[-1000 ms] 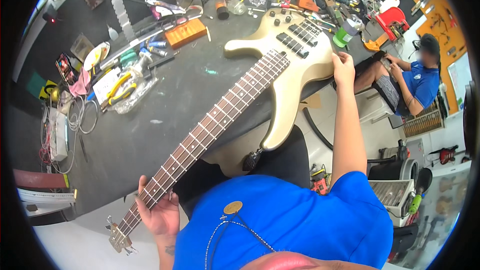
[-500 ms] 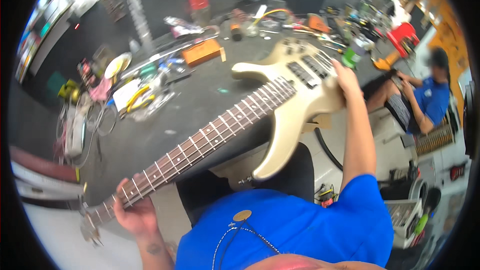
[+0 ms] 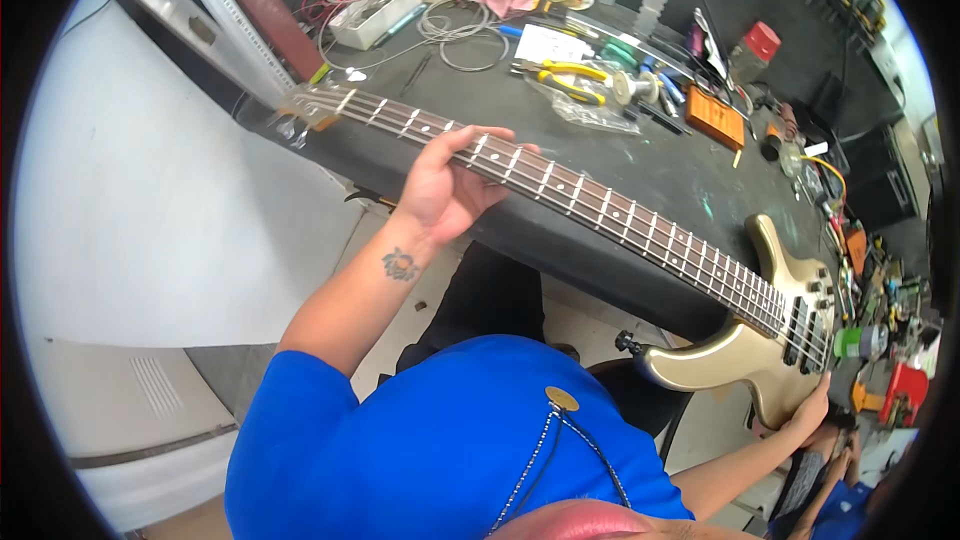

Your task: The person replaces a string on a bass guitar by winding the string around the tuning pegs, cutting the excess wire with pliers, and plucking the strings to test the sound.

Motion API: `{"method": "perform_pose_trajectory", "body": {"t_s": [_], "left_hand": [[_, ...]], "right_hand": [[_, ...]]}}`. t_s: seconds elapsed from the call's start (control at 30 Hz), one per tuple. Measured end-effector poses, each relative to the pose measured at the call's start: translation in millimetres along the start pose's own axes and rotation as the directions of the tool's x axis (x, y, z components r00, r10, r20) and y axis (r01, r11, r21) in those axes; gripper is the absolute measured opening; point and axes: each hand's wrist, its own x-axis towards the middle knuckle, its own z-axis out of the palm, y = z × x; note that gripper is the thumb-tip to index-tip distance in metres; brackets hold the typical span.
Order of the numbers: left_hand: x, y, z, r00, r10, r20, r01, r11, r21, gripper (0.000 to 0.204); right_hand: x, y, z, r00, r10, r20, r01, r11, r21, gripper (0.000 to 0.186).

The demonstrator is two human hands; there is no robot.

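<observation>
A gold electric bass guitar [image 3: 705,365] lies face up across my front, its neck running to the upper left and its body at the right. My left hand [image 3: 450,185] curls under the dark fretboard [image 3: 590,202] with the fingertips showing over its far edge. At the far left, the headstock [image 3: 315,105] is beside the bench edge. My right hand [image 3: 812,405] grips the lower rim of the body near the black pickups [image 3: 803,330]; some of its fingers are hidden beneath. A strap with a black knob [image 3: 628,343] cannot be made out; only the knob shows at the horn.
The dark workbench [image 3: 690,175] holds yellow-handled pliers [image 3: 575,80], coiled cable [image 3: 465,35], a brown wooden block [image 3: 715,118] and a red-lidded jar [image 3: 757,48]. A green-labelled container [image 3: 858,342] stands close to the body. A co-worker in blue [image 3: 845,510] sits at the lower right.
The view has swung left, so the bass appears farther right with its neck pointing up-left. My left hand has shifted along the neck, away from the headstock. My right hand still holds the body.
</observation>
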Motion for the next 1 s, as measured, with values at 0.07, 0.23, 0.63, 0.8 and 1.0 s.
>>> {"method": "perform_pose_trajectory", "body": {"t_s": [0.07,0.23,0.63,0.8,1.0], "left_hand": [[0.8,-1.2,-3.7,0.999,-0.007,0.046,0.009,0.999,-0.044,0.051],[10.1,-1.7,-4.2,0.996,-0.087,-0.013,0.085,0.991,-0.099,0.047],[-22.6,8.6,8.4,0.985,-0.088,-0.148,0.060,0.981,-0.185,0.036],[-67.7,46.0,6.4,0.979,-0.007,-0.204,0.161,0.641,0.750,0.022],[-62.9,64.6,-24.6,0.557,0.546,0.626,-0.125,-0.690,0.713,0.030]], "right_hand": [[-15.7,-15.2,-1.4,0.999,-0.034,-0.040,0.032,0.999,-0.044,0.072],[-33.4,-44.2,-6.5,0.964,-0.238,-0.118,0.197,0.937,-0.288,0.073],[-196.2,-185.2,136.9,0.506,-0.730,0.460,0.856,0.488,-0.168,0.015],[-218.7,-173.4,138.3,0.551,-0.738,0.389,0.833,0.512,-0.209,0.016],[-370.9,-250.6,199.7,0.139,-0.785,0.604,0.905,0.348,0.244,0.036]]}}
